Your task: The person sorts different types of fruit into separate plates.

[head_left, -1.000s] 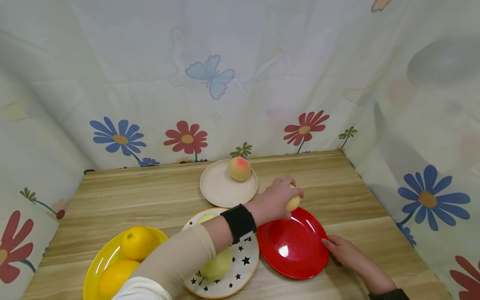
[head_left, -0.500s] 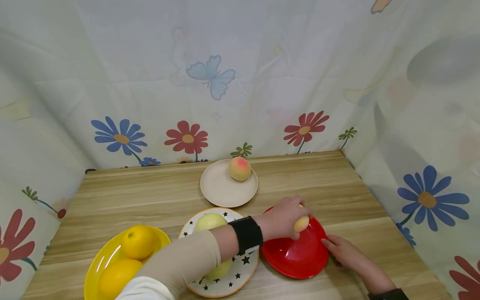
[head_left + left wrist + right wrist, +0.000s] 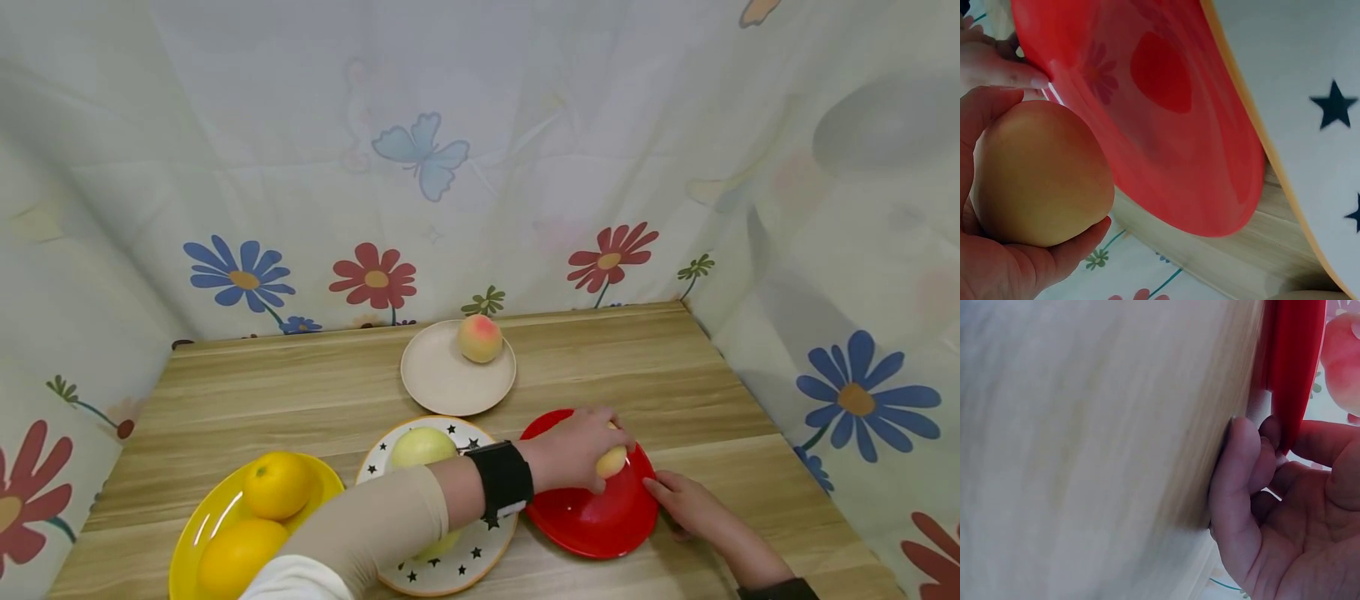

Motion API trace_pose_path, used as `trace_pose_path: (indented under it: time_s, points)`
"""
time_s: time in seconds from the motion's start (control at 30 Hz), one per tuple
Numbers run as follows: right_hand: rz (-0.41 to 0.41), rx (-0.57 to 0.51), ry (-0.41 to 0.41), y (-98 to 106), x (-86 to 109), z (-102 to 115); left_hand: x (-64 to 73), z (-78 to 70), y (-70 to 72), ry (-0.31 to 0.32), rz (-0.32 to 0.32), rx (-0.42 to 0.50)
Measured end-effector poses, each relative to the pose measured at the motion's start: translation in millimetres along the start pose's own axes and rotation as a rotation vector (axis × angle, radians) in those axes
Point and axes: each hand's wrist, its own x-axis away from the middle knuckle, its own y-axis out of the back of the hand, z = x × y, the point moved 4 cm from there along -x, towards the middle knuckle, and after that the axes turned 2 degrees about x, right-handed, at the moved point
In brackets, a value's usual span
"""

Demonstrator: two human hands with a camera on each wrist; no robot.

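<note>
My left hand [image 3: 573, 450] reaches across the starred plate and grips a peach [image 3: 612, 462] over the red plate [image 3: 592, 529]. In the left wrist view the peach [image 3: 1044, 175] sits between thumb and curled fingers, with the shiny red plate [image 3: 1166, 144] behind it. My right hand [image 3: 686, 502] pinches the right rim of the red plate. The right wrist view has that hand [image 3: 1297, 506] with thumb and fingertips on either side of the red rim [image 3: 1297, 362]. Part of the red plate is hidden under my left hand.
A second peach [image 3: 480, 338] lies on a cream plate [image 3: 435, 383] at the back. The starred plate [image 3: 480, 575], left of the red one, bears yellow-green fruit [image 3: 422, 447] partly behind my forearm. A yellow plate [image 3: 183, 542] holds lemon-like yellow fruits [image 3: 279, 486]. Patterned cloth walls surround the table.
My left hand has carried the peach down and slightly right, from the red plate's far edge to over its inside. The right hand has stayed at the rim.
</note>
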Motion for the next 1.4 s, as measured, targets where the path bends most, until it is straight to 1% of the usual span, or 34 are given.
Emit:
trace_pose_path:
  time_s: [0.1,0.3,0.37,0.5,0.6,0.73,0.9,1.03,1.1,1.17,1.27,1.4]
  points:
    - [0.004,-0.007,0.012,0,-0.4,0,-0.3,-1.7,-1.7,0.001,0.009,0.002]
    - [0.016,-0.008,0.021,-1,-0.8,0,-2.3,-0.2,-5.1,0.016,0.008,-0.007]
    - [0.016,-0.003,0.011,-1,-1.0,0,-3.1,1.3,-8.3,0.027,0.019,-0.017]
    - [0.023,0.008,0.002,-1,-1.9,0,-3.9,7.1,-16.9,0.066,0.05,-0.001]
    - [0.018,0.012,0.002,-1,-2.6,0,-4.6,10.8,-21.1,0.078,0.053,0.004]
    - [0.007,0.016,-0.002,-1,-3.2,-1,-5.2,11.3,-21.5,0.071,0.048,-0.002]
    - [0.011,0.024,-0.019,0,-3.6,-2,-6.1,12.1,-21.3,0.09,0.06,0.014]
    - [0.016,0.031,-0.03,0,-4.5,-3,-8.1,11.0,-20.2,0.102,0.07,0.004]
    - [0.015,0.032,-0.027,0,-5.0,-3,-8.3,9.3,-18.8,0.103,0.073,-0.022]
    - [0.016,0.032,-0.025,-1,-5.2,-4,-8.6,7.6,-17.4,0.1,0.077,-0.07]
    - [0.013,0.025,-0.027,-1,-4.8,-4,-8.3,5.3,-15.1,0.083,0.074,-0.154]
    - [0.012,0.02,-0.005,-1,-4.0,-2,-7.7,5.2,-13.2,0.063,0.076,-0.227]
